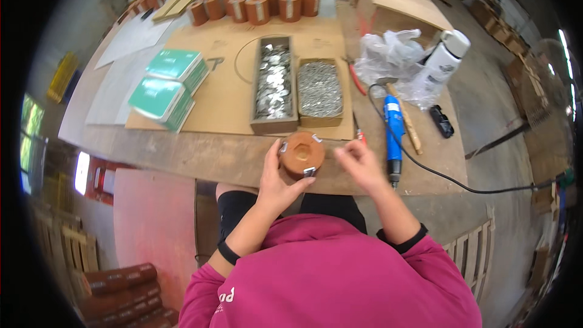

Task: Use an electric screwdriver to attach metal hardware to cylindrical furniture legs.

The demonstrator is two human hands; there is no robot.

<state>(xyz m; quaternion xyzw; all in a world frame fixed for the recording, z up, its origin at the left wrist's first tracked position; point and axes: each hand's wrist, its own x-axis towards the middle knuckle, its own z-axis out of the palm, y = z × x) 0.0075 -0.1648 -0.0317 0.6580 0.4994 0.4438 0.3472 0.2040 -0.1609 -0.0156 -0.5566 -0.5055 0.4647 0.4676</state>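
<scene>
My left hand [274, 176] is wrapped round the side of a reddish-brown cylinder [302, 153], whose round end faces up at the table's front edge. That end has a hollow in its middle and several small metal clips around its rim. Just to the right, my right hand [361, 164] hangs apart from the cylinder, thumb and fingertips drawn together. Whatever they may pinch is too small and blurred to make out. Beyond the cylinder stand a long tray of flat shiny metal pieces [273, 82] and a cardboard box of thin metal fasteners [320, 90].
A corded blue electric screwdriver [394, 124] lies right, near a hammer [405, 118], a black object [441, 121], a white bottle [446, 61] and plastic bags [392, 54]. Green-white boxes [161, 97] sit left. Several brown cylinders [258, 9] stand at the back.
</scene>
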